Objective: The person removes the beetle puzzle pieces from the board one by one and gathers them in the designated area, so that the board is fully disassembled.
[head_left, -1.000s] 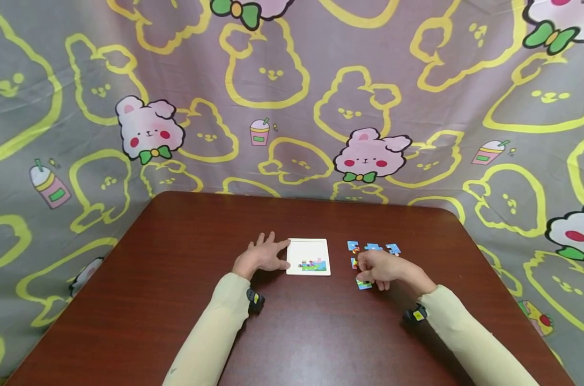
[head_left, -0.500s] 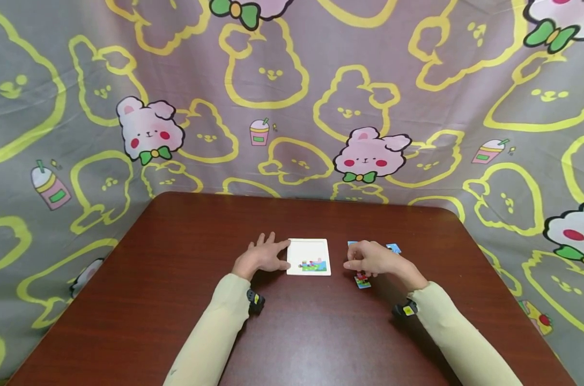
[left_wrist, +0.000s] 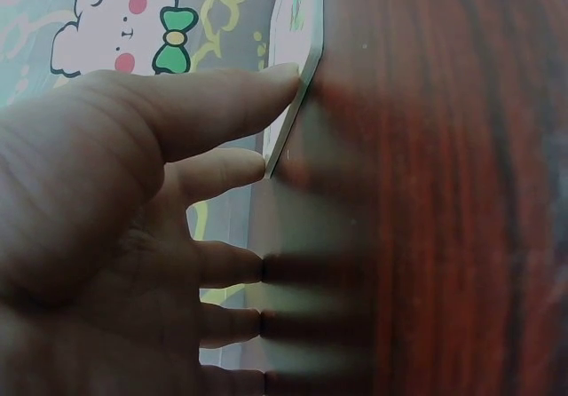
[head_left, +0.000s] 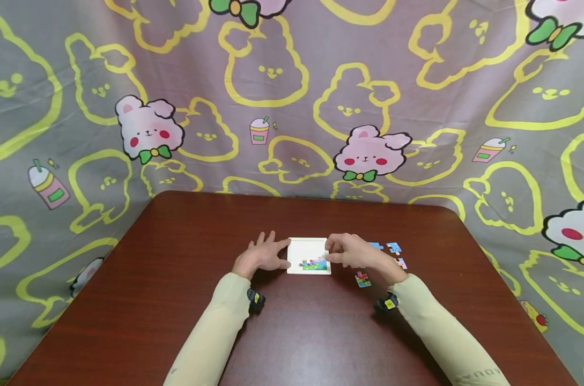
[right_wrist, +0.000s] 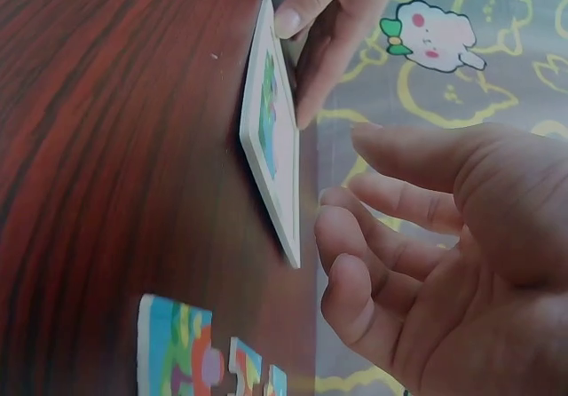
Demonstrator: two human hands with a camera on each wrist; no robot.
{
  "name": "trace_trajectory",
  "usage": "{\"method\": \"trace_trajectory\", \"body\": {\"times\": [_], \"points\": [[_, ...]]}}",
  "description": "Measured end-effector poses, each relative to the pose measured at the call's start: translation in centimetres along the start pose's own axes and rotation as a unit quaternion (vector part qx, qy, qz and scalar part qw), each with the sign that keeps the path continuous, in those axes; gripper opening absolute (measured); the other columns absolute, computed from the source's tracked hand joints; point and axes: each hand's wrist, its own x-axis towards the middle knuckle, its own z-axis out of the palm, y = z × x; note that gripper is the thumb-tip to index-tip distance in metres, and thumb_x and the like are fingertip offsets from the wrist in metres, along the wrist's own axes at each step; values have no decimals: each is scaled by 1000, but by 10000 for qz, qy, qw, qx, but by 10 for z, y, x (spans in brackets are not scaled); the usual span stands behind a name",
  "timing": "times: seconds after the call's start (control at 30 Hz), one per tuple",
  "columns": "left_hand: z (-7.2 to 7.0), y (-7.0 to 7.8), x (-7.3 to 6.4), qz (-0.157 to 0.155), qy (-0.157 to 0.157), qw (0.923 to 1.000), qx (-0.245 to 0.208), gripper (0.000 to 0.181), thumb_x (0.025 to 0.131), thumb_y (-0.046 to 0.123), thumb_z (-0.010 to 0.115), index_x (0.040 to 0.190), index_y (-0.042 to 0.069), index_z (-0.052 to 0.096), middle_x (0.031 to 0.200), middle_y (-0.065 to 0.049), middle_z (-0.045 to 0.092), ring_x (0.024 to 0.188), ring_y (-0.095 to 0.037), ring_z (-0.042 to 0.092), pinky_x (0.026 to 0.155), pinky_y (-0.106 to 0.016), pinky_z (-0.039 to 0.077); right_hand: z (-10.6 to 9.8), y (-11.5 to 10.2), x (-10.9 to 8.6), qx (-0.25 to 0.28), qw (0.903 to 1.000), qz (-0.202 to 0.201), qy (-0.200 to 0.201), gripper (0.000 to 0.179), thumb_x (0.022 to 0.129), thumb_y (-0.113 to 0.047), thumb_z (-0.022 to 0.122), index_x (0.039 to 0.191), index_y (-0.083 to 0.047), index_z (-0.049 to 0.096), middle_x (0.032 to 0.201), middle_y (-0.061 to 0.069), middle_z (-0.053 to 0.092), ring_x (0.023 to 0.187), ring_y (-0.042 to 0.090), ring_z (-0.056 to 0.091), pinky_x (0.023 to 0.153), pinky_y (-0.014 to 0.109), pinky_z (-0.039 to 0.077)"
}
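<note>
A square white puzzle tray (head_left: 307,247) lies flat on the table, with a few joined colourful jigsaw pieces (head_left: 313,265) along its lower right. My left hand (head_left: 261,256) rests at the tray's left side. Its thumb and index fingertip touch the tray edge, while the other fingers spread straight onto the table, as the left wrist view shows. Above the tray's right edge hovers my right hand (head_left: 352,251), fingers loosely bent. In the right wrist view a gap separates thumb (right_wrist: 390,152) and fingers, and nothing is visible between them.
Right of the tray lie several loose jigsaw pieces, including a near one (head_left: 362,278), a back one (head_left: 394,248) and a right one (head_left: 401,263); my right hand partly covers others. A patterned cloth (head_left: 292,96) hangs behind the brown table (head_left: 292,332).
My right hand has moved left from the loose pieces to the tray's right edge, uncovering pieces on the right. My left hand has stayed in place at the tray.
</note>
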Motion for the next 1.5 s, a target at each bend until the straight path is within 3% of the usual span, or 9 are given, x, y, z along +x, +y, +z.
{"method": "trace_trajectory", "body": {"times": [0.47, 0.83, 1.27, 1.5], "points": [[0, 0, 0, -22, 20, 10000, 82, 69, 95, 42, 62, 155, 30, 30, 165, -20, 7, 151, -44, -3, 120, -63, 6, 11, -2, 17, 88, 9994, -144, -292, 29, 93, -23, 68, 119, -10, 62, 78, 5, 69, 58, 27, 64, 49, 32, 51], [0, 0, 1, -59, 31, 9999, 93, 69, 95, 43, 62, 155, 30, 31, 165, -20, 7, 152, -44, -2, 120, -62, 7, 23, -7, 26, -57, 9992, -83, -380, 25, 91, -20, 70, 113, -11, 65, 84, 3, 72, 53, 17, 62, 48, 28, 50], [0, 1, 1, -67, 26, 9999, 72, 70, 94, 43, 62, 155, 30, 31, 165, -20, 7, 151, -44, -2, 119, -63, 7, 32, -12, 28, -493, 9985, -39, -221, 14, 87, -15, 74, 99, -11, 68, 83, 1, 74, 64, 7, 61, 59, 25, 49], [-1, 1, 0, -39, 29, 10000, 28, 69, 95, 41, 62, 155, 29, 31, 164, -21, 7, 151, -45, -1, 119, -64, 7, 33, -21, 28, -428, 9982, 189, -363, 15, 88, -14, 73, 98, -8, 64, 82, 2, 71, 45, 11, 53, 43, 26, 46]]}}
